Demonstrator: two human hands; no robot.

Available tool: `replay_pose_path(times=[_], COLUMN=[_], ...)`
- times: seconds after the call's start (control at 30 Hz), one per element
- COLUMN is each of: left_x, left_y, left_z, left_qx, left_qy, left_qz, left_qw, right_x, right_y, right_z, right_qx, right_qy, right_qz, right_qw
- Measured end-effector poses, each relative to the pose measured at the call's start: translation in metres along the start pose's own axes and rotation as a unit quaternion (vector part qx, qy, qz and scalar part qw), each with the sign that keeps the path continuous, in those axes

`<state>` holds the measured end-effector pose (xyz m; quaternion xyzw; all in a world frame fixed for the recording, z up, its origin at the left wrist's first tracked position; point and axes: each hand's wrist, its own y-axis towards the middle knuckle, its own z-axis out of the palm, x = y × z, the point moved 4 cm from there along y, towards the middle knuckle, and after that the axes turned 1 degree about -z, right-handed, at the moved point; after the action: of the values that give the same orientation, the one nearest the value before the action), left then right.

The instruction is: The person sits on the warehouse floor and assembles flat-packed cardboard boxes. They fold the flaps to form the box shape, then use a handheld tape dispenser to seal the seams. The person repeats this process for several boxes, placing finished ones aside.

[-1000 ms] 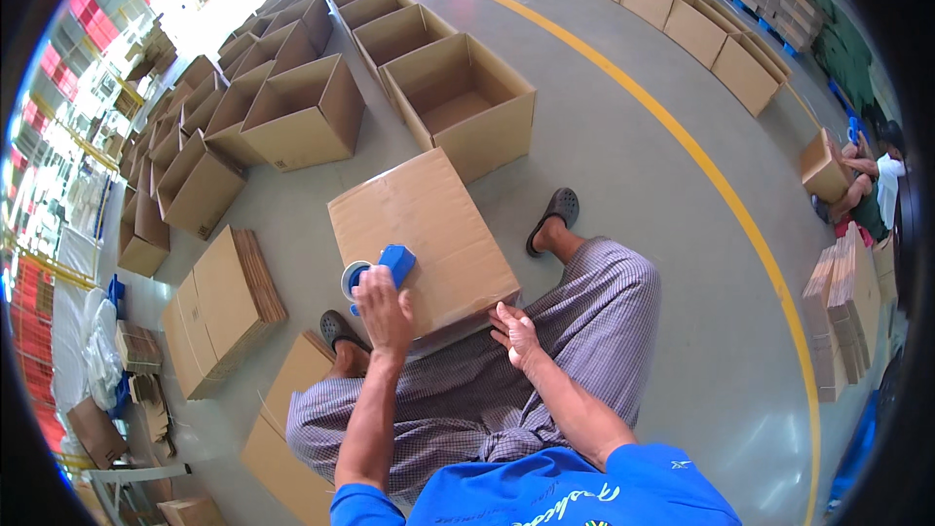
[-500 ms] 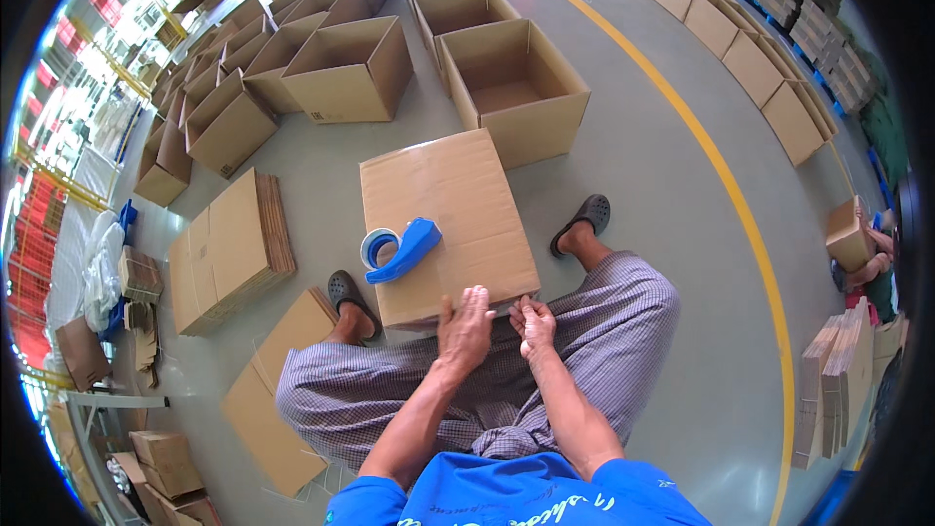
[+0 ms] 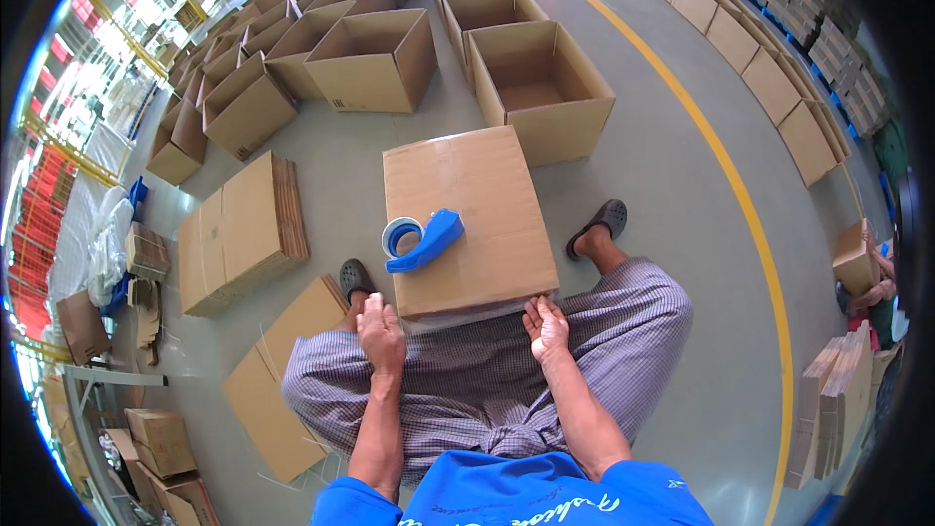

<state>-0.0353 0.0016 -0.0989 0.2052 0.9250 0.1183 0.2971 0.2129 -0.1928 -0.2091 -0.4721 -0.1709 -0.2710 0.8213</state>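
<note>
A taped cardboard box sits between my feet, with clear tape along its top and near edge. On top lies a blue tape dispenser with a roll of tape in it. My left hand, slightly blurred, is held up by the box's near left corner, its fingers stretched out and nothing in them. At the near right corner is my right hand, palm turned up and fingers loosely apart by the lower edge. Whether its fingertips touch the cardboard I cannot tell.
Open cardboard boxes stand in rows ahead. To the left lie a stack of flat cartons and more flat cardboard. A yellow line curves along the floor at right, past which a person holds a box.
My left hand has left the box's top and moved left to its near corner. My right hand has loosened from a pinch and moved slightly right. The view has shifted a little.
</note>
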Motion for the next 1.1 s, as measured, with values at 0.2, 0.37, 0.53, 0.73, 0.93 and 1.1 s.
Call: replay_pose_path(times=[0.2, 0.37, 0.53, 0.73, 0.93, 1.1], left_x=[-0.071, -0.093, -0.097, -0.108, -0.087, -0.086], left_y=[-0.006, 0.013, 0.017, 0.018, 0.008, 0.017], left_z=[0.025, 0.05, 0.055, 0.059, 0.058, 0.061], left_qx=[0.116, 0.191, 0.201, 0.182, 0.157, 0.203], left_qy=[-0.09, -0.068, -0.013, -0.029, -0.017, -0.03], left_qz=[0.153, 0.201, 0.24, 0.231, 0.214, 0.244], left_qw=[0.977, 0.958, 0.95, 0.955, 0.964, 0.948], right_x=[0.006, 0.001, -0.005, -0.023, 0.009, 0.045], right_y=[-0.01, 0.001, 0.008, 0.028, -0.066, -0.052], right_z=[0.003, 0.006, 0.011, -0.027, 0.069, 0.119], right_qx=[-0.02, -0.001, -0.034, -0.159, 0.11, 0.289], right_qy=[-0.006, -0.068, -0.13, -0.225, -0.533, -0.635], right_qz=[0.006, -0.032, -0.079, 0.039, -0.495, -0.575], right_qw=[1.0, 0.997, 0.988, 0.961, 0.677, 0.428])
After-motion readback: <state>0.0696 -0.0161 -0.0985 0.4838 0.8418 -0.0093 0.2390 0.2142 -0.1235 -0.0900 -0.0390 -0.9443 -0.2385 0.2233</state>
